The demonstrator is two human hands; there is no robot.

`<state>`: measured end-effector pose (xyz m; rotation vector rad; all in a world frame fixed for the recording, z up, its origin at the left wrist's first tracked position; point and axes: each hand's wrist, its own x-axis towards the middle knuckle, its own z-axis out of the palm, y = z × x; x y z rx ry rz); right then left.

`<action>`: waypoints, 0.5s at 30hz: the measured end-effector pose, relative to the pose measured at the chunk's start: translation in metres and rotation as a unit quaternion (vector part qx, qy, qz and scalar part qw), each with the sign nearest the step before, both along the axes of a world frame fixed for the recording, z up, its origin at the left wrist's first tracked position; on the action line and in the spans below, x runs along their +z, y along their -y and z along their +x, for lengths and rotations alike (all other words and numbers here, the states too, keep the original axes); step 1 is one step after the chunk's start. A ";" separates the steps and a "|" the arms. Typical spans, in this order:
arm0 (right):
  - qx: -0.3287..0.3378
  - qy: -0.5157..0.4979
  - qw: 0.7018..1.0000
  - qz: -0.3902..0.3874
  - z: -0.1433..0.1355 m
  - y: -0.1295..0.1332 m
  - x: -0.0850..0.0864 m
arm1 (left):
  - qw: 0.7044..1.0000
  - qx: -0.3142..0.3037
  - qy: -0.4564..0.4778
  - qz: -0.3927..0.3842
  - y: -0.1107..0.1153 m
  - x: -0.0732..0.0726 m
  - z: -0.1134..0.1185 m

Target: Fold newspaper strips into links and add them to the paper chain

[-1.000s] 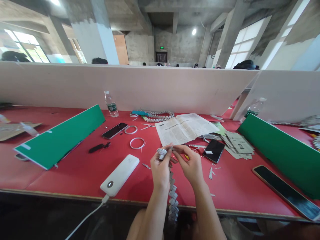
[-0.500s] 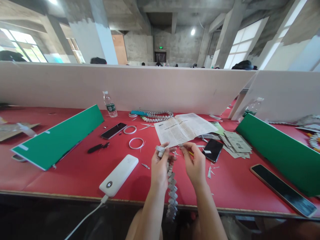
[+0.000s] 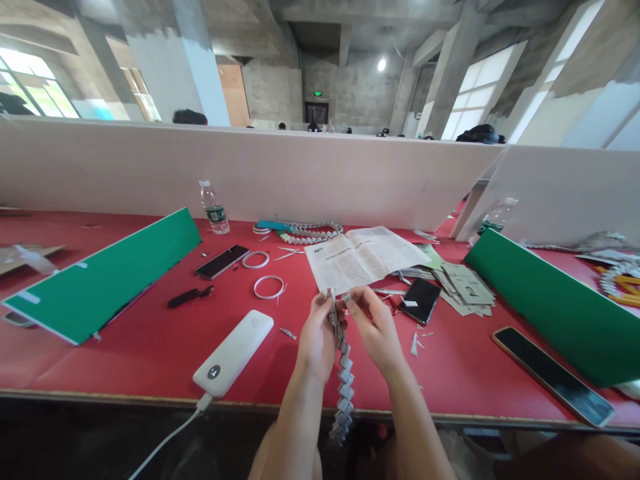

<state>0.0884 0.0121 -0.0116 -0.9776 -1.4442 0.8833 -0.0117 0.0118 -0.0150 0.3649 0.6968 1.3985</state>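
Note:
A zigzag chain of folded paper (image 3: 345, 387) hangs from my left hand (image 3: 319, 333) and drops past the table's front edge. The left fingers are closed round the chain's upper end. Just to the right, my right hand (image 3: 374, 323) pinches a small folded paper strip (image 3: 347, 299) close to the chain's top. Whether strip and chain touch, I cannot tell. Beyond both hands lies an opened newspaper sheet (image 3: 363, 257). Paper scraps (image 3: 415, 343) are scattered to the right of my right hand.
A white power bank (image 3: 235, 353) with a cable lies left of my hands. Phones (image 3: 421, 300), white tape rings (image 3: 269, 287), scissors (image 3: 290, 252) and a water bottle (image 3: 215, 210) are about. Green boards (image 3: 107, 280) stand at both sides; a pale partition (image 3: 250, 170) crosses the back.
My left hand has turned, so the chain's top end now points upward instead of leftward. My right hand has come closer to it with the paper strip. The view has shifted slightly.

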 end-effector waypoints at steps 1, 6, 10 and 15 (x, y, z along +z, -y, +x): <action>-0.001 -0.014 1.000 0.001 -0.002 0.000 -0.004 | 1.000 0.000 -0.014 0.021 0.000 0.000 0.000; -0.062 -0.057 0.996 0.006 -0.005 0.004 -0.016 | 0.992 -0.004 -0.093 0.085 0.001 -0.001 0.001; -0.120 -0.047 0.991 0.028 -0.005 0.009 -0.018 | 0.988 0.013 -0.122 0.099 0.003 -0.003 0.004; -0.136 -0.044 0.989 0.040 -0.005 0.011 -0.022 | 0.983 0.019 -0.145 0.111 0.003 -0.005 0.004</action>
